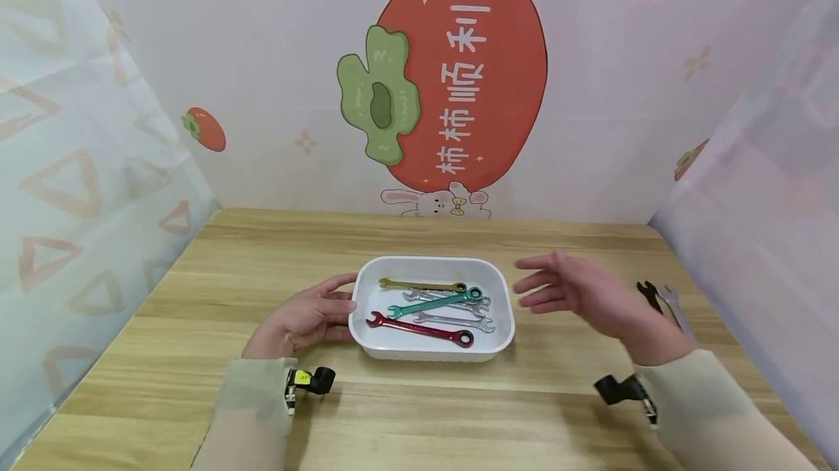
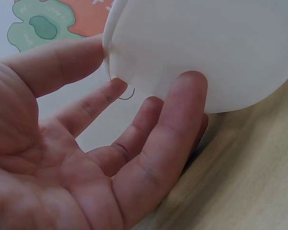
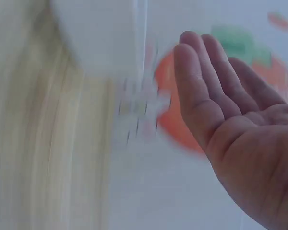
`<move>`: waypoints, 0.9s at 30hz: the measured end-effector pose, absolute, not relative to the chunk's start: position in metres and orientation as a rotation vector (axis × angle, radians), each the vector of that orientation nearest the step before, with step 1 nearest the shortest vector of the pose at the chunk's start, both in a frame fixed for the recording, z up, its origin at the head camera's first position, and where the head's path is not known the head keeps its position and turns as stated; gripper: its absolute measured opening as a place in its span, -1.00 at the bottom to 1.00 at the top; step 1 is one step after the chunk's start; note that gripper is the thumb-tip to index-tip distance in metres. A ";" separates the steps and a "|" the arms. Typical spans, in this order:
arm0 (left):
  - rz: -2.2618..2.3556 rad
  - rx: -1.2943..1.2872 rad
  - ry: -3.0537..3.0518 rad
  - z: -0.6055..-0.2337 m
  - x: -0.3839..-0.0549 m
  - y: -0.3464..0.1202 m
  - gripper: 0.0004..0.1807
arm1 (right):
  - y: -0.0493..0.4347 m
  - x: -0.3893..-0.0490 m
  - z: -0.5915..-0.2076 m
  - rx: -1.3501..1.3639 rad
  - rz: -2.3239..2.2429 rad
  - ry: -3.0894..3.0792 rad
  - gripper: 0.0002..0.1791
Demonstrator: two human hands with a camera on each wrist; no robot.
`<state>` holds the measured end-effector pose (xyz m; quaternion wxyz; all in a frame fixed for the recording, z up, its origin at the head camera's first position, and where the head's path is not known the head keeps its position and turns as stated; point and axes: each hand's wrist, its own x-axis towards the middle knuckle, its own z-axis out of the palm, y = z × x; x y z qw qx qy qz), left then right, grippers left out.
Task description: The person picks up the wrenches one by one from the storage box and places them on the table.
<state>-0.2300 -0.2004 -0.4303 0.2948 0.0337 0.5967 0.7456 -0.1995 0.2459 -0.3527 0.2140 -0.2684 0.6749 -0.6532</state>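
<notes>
A white plastic tray (image 1: 432,356) stands on the table with several combination wrenches lying in it. A gold wrench (image 1: 419,285), a green wrench (image 1: 432,303) and a red wrench (image 1: 419,330) lie among silver wrenches (image 1: 454,321). At the tray's left end, my left hand (image 1: 313,314) touches the outer wall with spread, slightly bent fingers. The left wrist view has one digit at the rim and other fingertips against the tray wall (image 2: 230,52). My right hand (image 1: 583,293) is off the tray's right end, palm turned toward it, fingers extended and holding nothing.
A black wrench (image 1: 649,295) and a silver wrench (image 1: 675,309) lie on the table (image 1: 419,420) at the far right, partly behind the right forearm. A printed wall sheet (image 1: 590,129) closes off the back, with similar sheets at both sides.
</notes>
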 end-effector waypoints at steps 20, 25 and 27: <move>1.993 0.107 1.582 -0.434 -0.231 -0.202 -0.23 | 0.112 -0.204 -0.389 -0.374 -1.342 2.119 -0.16; 1.987 0.101 1.583 -0.433 -0.231 -0.202 -0.23 | 0.111 -0.210 -0.392 -0.377 -1.374 2.124 -0.33; 1.989 0.097 1.579 -0.433 -0.231 -0.201 -0.23 | 0.110 -0.214 -0.394 -0.404 -1.376 2.153 -0.49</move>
